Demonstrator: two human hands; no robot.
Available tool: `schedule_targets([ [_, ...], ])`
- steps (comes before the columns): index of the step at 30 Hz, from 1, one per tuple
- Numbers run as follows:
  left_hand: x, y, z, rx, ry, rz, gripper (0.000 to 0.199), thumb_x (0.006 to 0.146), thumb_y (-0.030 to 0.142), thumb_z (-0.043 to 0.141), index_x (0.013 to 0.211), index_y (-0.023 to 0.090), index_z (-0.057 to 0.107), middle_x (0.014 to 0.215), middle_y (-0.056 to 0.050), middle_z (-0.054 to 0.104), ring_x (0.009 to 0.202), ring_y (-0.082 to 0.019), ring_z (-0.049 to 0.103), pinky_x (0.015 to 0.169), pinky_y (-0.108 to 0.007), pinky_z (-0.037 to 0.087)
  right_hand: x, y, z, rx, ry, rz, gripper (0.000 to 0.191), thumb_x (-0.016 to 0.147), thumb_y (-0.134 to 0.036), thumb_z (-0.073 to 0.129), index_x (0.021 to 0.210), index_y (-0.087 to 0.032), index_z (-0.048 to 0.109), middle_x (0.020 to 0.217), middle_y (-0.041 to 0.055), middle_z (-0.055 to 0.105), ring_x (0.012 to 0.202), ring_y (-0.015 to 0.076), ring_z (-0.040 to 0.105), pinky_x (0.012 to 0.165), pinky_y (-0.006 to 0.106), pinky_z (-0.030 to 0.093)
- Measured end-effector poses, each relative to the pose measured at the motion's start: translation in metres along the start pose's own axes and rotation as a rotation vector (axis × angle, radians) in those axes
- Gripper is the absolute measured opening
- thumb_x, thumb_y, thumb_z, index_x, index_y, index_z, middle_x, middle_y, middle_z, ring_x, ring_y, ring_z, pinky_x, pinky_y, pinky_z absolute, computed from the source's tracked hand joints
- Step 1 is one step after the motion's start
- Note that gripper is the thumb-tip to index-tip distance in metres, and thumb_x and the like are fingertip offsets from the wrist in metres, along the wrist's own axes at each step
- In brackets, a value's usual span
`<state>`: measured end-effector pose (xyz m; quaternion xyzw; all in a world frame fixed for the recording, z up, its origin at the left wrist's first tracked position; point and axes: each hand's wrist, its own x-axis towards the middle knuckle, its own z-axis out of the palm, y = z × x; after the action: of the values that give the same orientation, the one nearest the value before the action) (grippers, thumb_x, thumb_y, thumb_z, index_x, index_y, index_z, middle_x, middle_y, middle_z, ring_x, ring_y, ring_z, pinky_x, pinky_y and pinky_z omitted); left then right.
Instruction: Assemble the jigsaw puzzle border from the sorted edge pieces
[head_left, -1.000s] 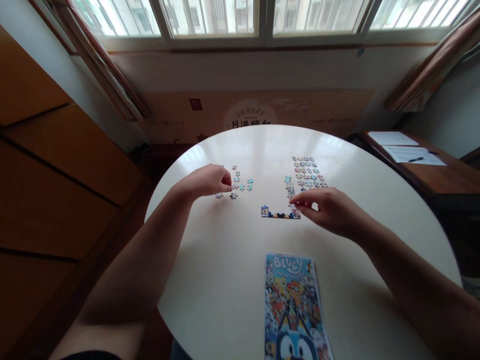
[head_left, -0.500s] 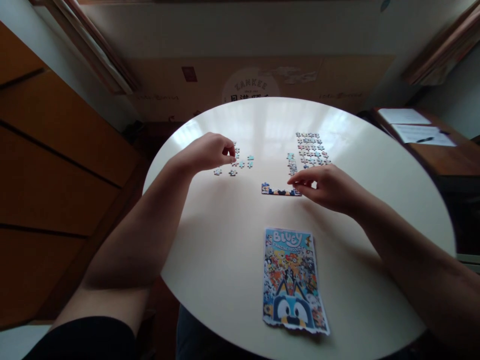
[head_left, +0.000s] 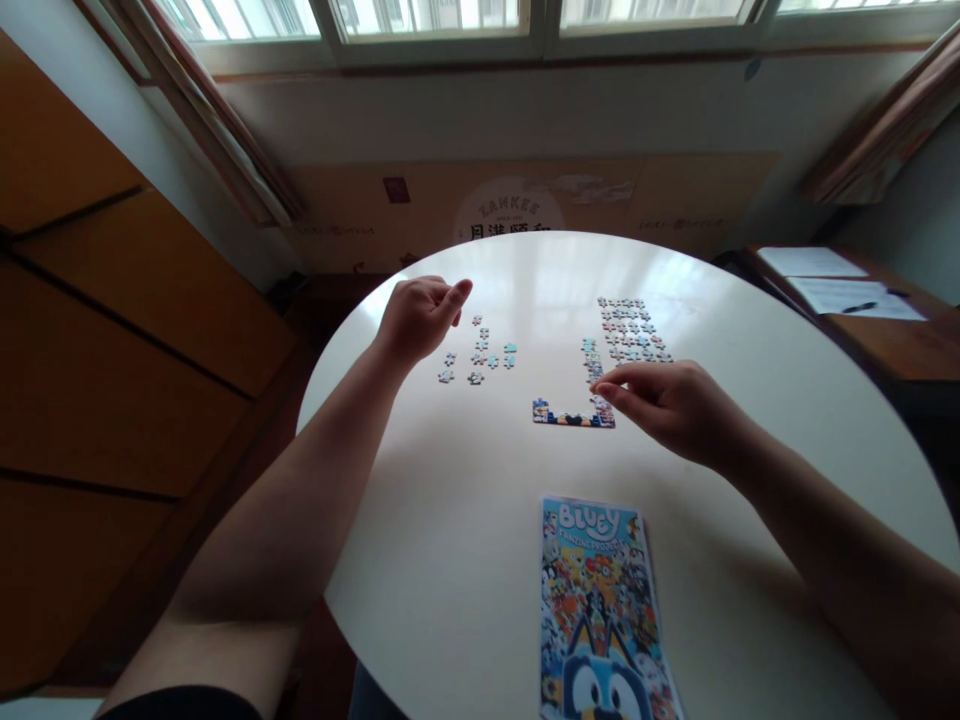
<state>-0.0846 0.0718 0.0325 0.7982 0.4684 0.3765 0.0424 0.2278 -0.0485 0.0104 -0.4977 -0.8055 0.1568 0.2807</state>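
My left hand (head_left: 424, 315) hovers above the left of the white table, fingers curled and thumb pressed to them; anything inside is hidden. Just below and right of it lie several loose puzzle pieces (head_left: 481, 345). My right hand (head_left: 664, 405) has thumb and forefinger together at the right side of a partly joined puzzle (head_left: 574, 419), which forms a bottom edge and a right column. What its fingertips hold, if anything, is too small to tell. Rows of loose pieces (head_left: 630, 328) lie behind my right hand. A Bluey picture sheet (head_left: 596, 600) lies near me.
The round white table (head_left: 450, 560) has a curved edge. At the right, a brown side table (head_left: 915, 345) bears papers (head_left: 855, 297) and a pen. Orange-brown cabinets (head_left: 97, 370) stand at the left, and a window is ahead.
The view has tipped up, showing the window. My left hand has lifted off the loose pieces and turned, its thumb now on top. My right hand remains by the puzzle's right column.
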Motion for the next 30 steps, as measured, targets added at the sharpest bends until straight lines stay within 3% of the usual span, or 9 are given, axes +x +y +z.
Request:
schedule_targets([
  [13, 0.0, 0.002, -0.008, 0.012, 0.167, -0.169, 0.048, 0.085, 0.029, 0.045, 0.038, 0.021, 0.05, 0.037, 0.002, 0.047, 0.043, -0.013, 0.05, 0.065, -0.029, 0.045, -0.003, -0.006, -0.003, 0.086, -0.049, -0.05, 0.044, 0.099, -0.05, 0.049, 0.086, -0.016, 0.075, 0.057, 0.0031, 0.062, 0.054, 0.0122, 0.055, 0.052, 0.024, 0.04],
  [20, 0.0, 0.007, -0.009, -0.052, 0.155, -0.256, 0.043, 0.076, 0.023, 0.049, 0.035, 0.023, 0.034, 0.034, 0.004, 0.026, 0.036, -0.009, 0.026, 0.045, -0.029, 0.024, -0.002, -0.006, -0.001, 0.124, -0.064, -0.082, 0.047, 0.101, -0.05, 0.047, 0.08, -0.015, 0.071, 0.058, 0.0019, 0.06, 0.053, 0.0107, 0.052, 0.052, 0.023, 0.037],
  [23, -0.001, 0.011, -0.008, -0.078, 0.164, -0.243, 0.047, 0.078, 0.027, 0.049, 0.036, 0.023, 0.029, 0.036, 0.004, 0.023, 0.037, -0.009, 0.023, 0.045, -0.029, 0.02, -0.002, -0.005, 0.001, 0.124, -0.071, -0.082, 0.047, 0.101, -0.051, 0.046, 0.08, -0.016, 0.07, 0.057, 0.0009, 0.057, 0.051, 0.01, 0.049, 0.051, 0.024, 0.035],
  [27, 0.0, 0.008, -0.013, 0.041, 0.252, -0.216, 0.05, 0.085, 0.033, 0.046, 0.038, 0.023, 0.034, 0.04, 0.004, 0.026, 0.041, -0.01, 0.028, 0.049, -0.029, 0.025, -0.001, -0.004, 0.002, 0.126, -0.08, -0.088, 0.048, 0.101, -0.052, 0.045, 0.079, -0.016, 0.069, 0.057, 0.0009, 0.056, 0.05, 0.0099, 0.047, 0.051, 0.025, 0.034],
  [28, 0.001, 0.005, -0.015, 0.094, 0.223, -0.228, 0.048, 0.086, 0.034, 0.047, 0.039, 0.023, 0.04, 0.041, 0.003, 0.03, 0.043, -0.01, 0.031, 0.051, -0.029, 0.027, -0.001, -0.004, 0.003, 0.127, -0.082, -0.092, 0.048, 0.101, -0.052, 0.045, 0.079, -0.017, 0.068, 0.057, 0.0009, 0.056, 0.051, 0.0101, 0.047, 0.051, 0.025, 0.035],
  [30, 0.001, 0.0, -0.021, 0.185, 0.031, -0.297, 0.042, 0.085, 0.036, 0.052, 0.046, 0.022, 0.054, 0.044, 0.001, 0.044, 0.047, -0.013, 0.041, 0.055, -0.03, 0.032, -0.001, -0.004, 0.003, 0.128, -0.083, -0.107, 0.047, 0.101, -0.051, 0.044, 0.078, -0.017, 0.068, 0.057, 0.001, 0.056, 0.051, 0.0106, 0.048, 0.051, 0.025, 0.035],
])
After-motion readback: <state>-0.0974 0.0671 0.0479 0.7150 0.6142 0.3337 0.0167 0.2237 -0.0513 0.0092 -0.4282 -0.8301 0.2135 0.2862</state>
